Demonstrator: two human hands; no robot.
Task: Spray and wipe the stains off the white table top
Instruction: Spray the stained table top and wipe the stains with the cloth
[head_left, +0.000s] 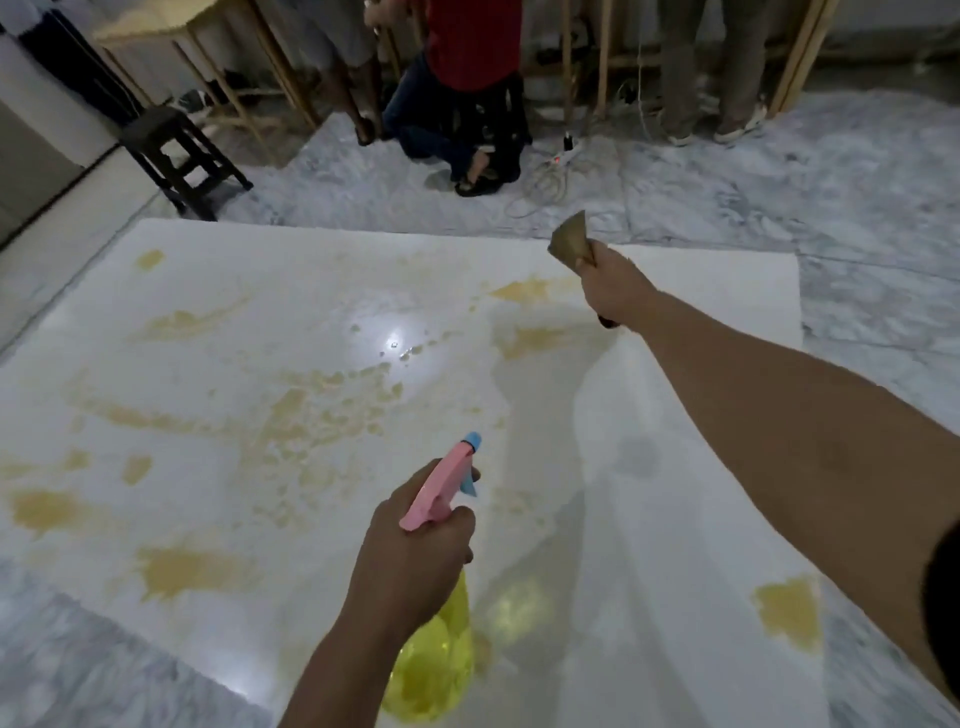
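Observation:
The white table top (218, 291) spreads below me, marked with several yellow-brown stains (306, 415); wet droplets shine near its middle. My left hand (415, 551) grips a spray bottle (436, 670) with a yellow body and a pink head with a blue nozzle, held above the near part of the table and aimed toward the stains. My right hand (615, 286) is stretched out over the far right of the table, closed on a brownish wiping cloth (571, 241) held up in the air, off the surface. A dark object sticks out under that hand.
A stain (789, 613) sits at the near right edge. Marbled grey floor (831, 208) surrounds the table. Beyond it stand a dark stool (176, 156), wooden frames, a power strip with cables (556, 166), and people's legs, one person crouching.

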